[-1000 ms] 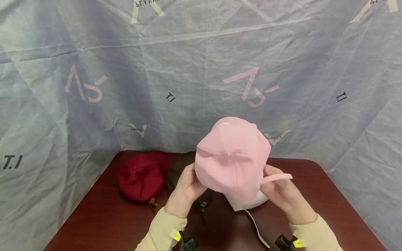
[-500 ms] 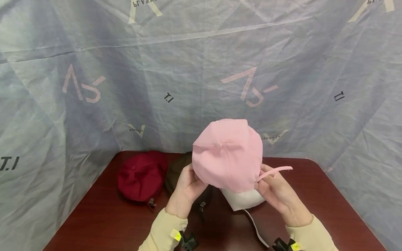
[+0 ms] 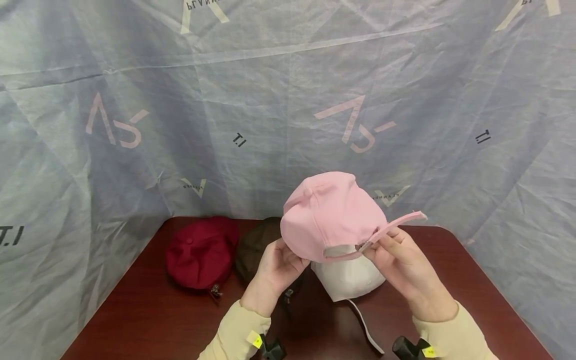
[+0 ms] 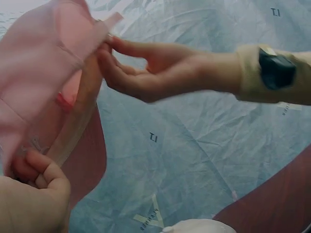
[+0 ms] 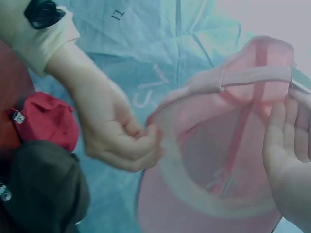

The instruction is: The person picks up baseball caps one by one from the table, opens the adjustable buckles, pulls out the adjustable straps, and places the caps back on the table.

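Note:
A pink baseball cap (image 3: pixel 330 212) is held up above the table, its back opening turned toward me and its button at the upper left. My left hand (image 3: pixel 276 267) pinches the lower left rim, and the left wrist view has its curled fingers (image 4: pixel 46 172) at the cap's inner band. On the other side, my right hand (image 3: pixel 407 265) grips the back strap (image 3: pixel 400 222) near its buckle; the loose end sticks out past the fingers. The right wrist view looks into the hollow of the cap, with the brim (image 5: pixel 160 208) at the bottom.
Behind the pink cap a white cap (image 3: pixel 353 282) lies on the dark red table (image 3: pixel 135 315), its thin strap trailing forward. To the left sit a red cap (image 3: pixel 202 252) and a dark brown cap (image 3: pixel 249 245), both with metal buckles. A grey printed sheet (image 3: pixel 270 100) hangs behind.
The pink cap has tipped so its back opening and buckle now show, where its top faced me before. The strap end has swung upward with my right hand. Both hands still hold on.

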A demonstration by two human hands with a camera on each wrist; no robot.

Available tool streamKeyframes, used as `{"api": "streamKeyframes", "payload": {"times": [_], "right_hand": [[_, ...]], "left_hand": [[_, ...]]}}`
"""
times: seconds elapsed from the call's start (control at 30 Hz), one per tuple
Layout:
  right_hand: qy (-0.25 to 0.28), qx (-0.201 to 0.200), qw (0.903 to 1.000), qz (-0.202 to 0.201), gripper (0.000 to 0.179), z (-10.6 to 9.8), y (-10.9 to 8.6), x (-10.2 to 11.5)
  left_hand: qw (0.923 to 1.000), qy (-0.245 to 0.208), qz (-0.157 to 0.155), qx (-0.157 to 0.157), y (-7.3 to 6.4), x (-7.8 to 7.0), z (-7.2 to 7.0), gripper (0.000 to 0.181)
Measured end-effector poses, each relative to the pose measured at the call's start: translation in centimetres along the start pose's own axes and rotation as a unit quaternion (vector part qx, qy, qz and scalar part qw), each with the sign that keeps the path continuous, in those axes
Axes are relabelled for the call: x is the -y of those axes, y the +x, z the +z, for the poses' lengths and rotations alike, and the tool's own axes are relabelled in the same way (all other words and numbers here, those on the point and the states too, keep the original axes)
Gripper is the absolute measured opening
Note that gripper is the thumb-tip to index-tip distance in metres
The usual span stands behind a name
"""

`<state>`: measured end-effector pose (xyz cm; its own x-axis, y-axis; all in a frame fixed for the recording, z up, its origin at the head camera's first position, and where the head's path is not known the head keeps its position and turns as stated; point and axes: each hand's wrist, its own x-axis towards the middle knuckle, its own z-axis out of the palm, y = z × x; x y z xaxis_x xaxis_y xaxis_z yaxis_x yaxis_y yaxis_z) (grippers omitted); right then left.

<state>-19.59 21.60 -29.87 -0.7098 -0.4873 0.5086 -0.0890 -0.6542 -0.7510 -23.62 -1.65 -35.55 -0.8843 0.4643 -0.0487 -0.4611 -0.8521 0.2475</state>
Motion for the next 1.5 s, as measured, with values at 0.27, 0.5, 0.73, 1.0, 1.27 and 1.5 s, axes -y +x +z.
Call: {"api": "streamKeyframes", "payload": {"times": [0.27,0.5,0.73,1.0,1.27,1.5], "right_hand": [[-0.027,-0.025,0.9991,-0.024,0.032,1.8,1.7,2.2],[-0.007,-0.07,0.9974,0.017,0.033,2.8,3.3,3.9],[0.043,-0.1,0.9926,0.055,0.029,2.8,4.5,4.5],[0.095,-0.148,0.9818,0.072,0.021,2.6,5.1,4.5],[0.122,-0.238,0.9597,0.087,0.009,2.6,5.9,4.0],[0.144,-0.271,0.9463,0.103,0.007,2.5,6.3,3.7]], "left_hand": [[0.9992,-0.015,-0.037,-0.006,-0.3,1.1,-0.3,0.019],[0.9957,-0.027,-0.089,0.007,-0.8,2.1,-0.1,0.022],[0.9912,0.007,-0.132,0.01,-1.2,3.1,-0.7,0.027],[0.9824,0.048,-0.177,0.036,-1.7,4.1,-1.5,0.027],[0.9701,0.124,-0.201,0.058,-2.5,4.5,-2.0,0.037],[0.9553,0.192,-0.215,0.068,-4.0,3.4,-2.3,0.033]]}}
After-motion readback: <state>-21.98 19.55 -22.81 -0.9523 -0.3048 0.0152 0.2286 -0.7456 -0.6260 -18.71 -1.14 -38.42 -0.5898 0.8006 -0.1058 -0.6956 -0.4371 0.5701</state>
